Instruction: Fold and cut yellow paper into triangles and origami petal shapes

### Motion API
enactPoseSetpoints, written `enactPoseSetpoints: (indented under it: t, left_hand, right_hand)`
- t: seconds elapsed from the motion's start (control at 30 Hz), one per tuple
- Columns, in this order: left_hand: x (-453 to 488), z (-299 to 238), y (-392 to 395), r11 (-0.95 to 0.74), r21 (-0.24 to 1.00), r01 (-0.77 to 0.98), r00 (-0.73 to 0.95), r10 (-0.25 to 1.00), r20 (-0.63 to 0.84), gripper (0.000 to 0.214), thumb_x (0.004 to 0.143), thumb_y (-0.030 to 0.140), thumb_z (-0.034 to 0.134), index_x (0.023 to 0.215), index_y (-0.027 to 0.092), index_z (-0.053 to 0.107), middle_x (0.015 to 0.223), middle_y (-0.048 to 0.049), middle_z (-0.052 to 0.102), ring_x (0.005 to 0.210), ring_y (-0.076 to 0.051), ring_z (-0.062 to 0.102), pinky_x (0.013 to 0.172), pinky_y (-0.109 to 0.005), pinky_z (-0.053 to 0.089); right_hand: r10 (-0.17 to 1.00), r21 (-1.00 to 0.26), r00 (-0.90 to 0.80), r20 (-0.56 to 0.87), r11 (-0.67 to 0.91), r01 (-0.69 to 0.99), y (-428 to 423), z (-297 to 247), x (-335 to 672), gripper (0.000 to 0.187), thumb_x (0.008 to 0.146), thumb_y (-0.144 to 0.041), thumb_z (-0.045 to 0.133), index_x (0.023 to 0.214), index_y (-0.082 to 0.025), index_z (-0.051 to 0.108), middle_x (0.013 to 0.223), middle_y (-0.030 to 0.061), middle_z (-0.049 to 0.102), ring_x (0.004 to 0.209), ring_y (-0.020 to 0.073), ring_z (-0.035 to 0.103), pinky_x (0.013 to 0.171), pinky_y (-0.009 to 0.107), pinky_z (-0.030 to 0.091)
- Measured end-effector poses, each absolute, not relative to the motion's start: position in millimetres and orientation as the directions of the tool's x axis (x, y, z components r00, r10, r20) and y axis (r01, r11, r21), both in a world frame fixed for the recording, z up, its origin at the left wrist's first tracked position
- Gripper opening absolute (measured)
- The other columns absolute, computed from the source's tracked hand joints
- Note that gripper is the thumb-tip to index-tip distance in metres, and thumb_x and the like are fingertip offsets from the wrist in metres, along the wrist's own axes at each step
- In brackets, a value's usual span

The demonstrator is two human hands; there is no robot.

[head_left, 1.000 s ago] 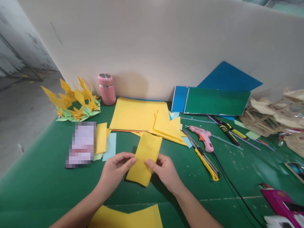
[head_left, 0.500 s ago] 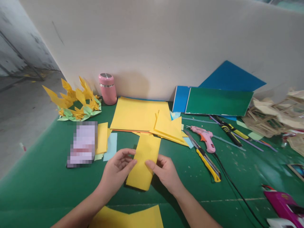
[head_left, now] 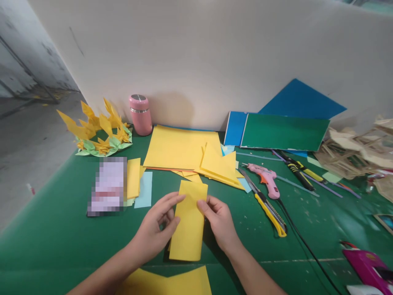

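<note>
A folded strip of yellow paper (head_left: pixel 188 225) is held slightly raised over the green table, its long sides running away from me. My right hand (head_left: pixel 219 219) pinches its right edge, thumb on the front and the other fingers partly hidden behind. Curled around the left edge, my left hand (head_left: pixel 159 223) has its index fingertip and thumb against the paper. A sliver of another yellow layer shows behind the lower left edge. Closer to me lies a yellow paper piece with a notched top (head_left: pixel 172 282), cut off by the frame.
Yellow sheets (head_left: pixel 181 145) and a folded yellow piece (head_left: pixel 217 166) lie beyond. A utility knife (head_left: pixel 270 215), pink glue gun (head_left: pixel 265 178) and its cord are at right. At left are a paper crown (head_left: pixel 101 131), pink flask (head_left: pixel 141 116) and blurred lilac item (head_left: pixel 109 184).
The folded paper has turned more upright and come slightly toward me. My left index finger has moved onto its front, and my right thumb sits higher along the edge.
</note>
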State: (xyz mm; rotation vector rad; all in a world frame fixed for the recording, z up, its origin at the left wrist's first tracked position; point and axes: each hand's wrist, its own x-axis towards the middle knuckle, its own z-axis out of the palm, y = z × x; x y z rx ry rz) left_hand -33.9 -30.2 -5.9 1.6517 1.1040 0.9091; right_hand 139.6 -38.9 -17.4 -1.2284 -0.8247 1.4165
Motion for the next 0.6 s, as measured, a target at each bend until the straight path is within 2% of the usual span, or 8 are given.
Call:
enactPoseSetpoints:
  t: [0.1,0.3,0.37,0.43,0.5,0.53,0.6]
  left_hand:
    - [-34.8,-9.4,-29.8,-0.184,0.955,0.233,0.339,0.936,0.097,0.042,0.081,0.023,0.052,0.122,0.023,0.06,0.1,-0.0085,0.062,0.06,-0.01,0.051,0.056,-0.022,0.048]
    - [-33.7,-15.2,-30.0,-0.196,0.966,0.17,0.356,0.926,0.125,0.056,0.082,0.018,0.052,0.137,0.025,0.045,0.07,0.0015,0.051,0.056,-0.009,0.047,0.052,-0.018,0.045]
    - [-33.6,-14.7,-30.1,-0.204,0.966,0.159,0.356,0.924,0.136,0.055,0.082,0.018,0.052,0.136,0.027,0.046,0.074,0.0005,0.054,0.056,-0.009,0.047,0.053,-0.018,0.046]
    - [-33.9,-13.4,-29.9,-0.209,0.964,0.162,0.347,0.927,0.142,0.051,0.082,0.019,0.052,0.132,0.028,0.051,0.093,-0.0043,0.059,0.057,-0.008,0.048,0.053,-0.019,0.048]
    - [-34.2,-11.8,-29.6,-0.2,0.962,0.187,0.341,0.932,0.127,0.044,0.081,0.022,0.053,0.124,0.028,0.059,0.111,-0.0081,0.058,0.061,-0.008,0.05,0.057,-0.021,0.05]
    - [-34.3,-11.1,-29.4,-0.191,0.96,0.206,0.341,0.933,0.113,0.041,0.08,0.023,0.053,0.12,0.026,0.062,0.112,-0.0084,0.058,0.062,-0.008,0.051,0.059,-0.021,0.05]
    - [-34.4,-10.1,-29.1,-0.173,0.955,0.242,0.351,0.933,0.08,0.038,0.08,0.025,0.052,0.115,0.024,0.066,0.1,-0.0068,0.061,0.063,-0.009,0.051,0.06,-0.021,0.05]
  right_hand:
    - [0.961,-0.943,0.082,-0.265,-0.241,-0.231,-38.1,-16.8,138.9,0.044,0.061,-0.058,0.074,0.062,-0.018,0.055,0.053,-0.0037,0.053,0.048,0.0097,0.042,0.045,0.022,0.034]
    - [0.957,-0.956,0.12,-0.266,-0.246,-0.157,-36.1,-11.8,138.6,0.049,0.056,-0.062,0.074,0.056,-0.018,0.052,0.046,-0.0063,0.047,0.042,0.0065,0.034,0.04,0.02,0.026]
    - [0.959,-0.959,0.115,-0.26,-0.242,-0.149,-35.7,-11.1,139.1,0.05,0.057,-0.063,0.072,0.054,-0.018,0.05,0.044,-0.0069,0.045,0.041,0.0063,0.033,0.039,0.02,0.026]
    - [0.961,-0.96,0.104,-0.256,-0.239,-0.148,-35.4,-11.1,139.8,0.05,0.057,-0.064,0.071,0.055,-0.018,0.051,0.044,-0.0064,0.046,0.041,0.0066,0.034,0.039,0.02,0.027]
    - [0.963,-0.961,0.096,-0.252,-0.237,-0.142,-35.1,-11.5,140.6,0.05,0.058,-0.064,0.071,0.055,-0.018,0.053,0.045,-0.0058,0.047,0.041,0.0068,0.035,0.039,0.021,0.027]
    - [0.964,-0.962,0.093,-0.25,-0.236,-0.138,-35.1,-11.6,140.9,0.05,0.058,-0.064,0.071,0.055,-0.017,0.053,0.045,-0.0056,0.047,0.041,0.0068,0.035,0.04,0.021,0.027]
    - [0.965,-0.963,0.088,-0.248,-0.235,-0.131,-35.0,-11.7,141.1,0.05,0.058,-0.063,0.071,0.054,-0.017,0.052,0.044,-0.0057,0.046,0.041,0.0068,0.035,0.04,0.02,0.027]
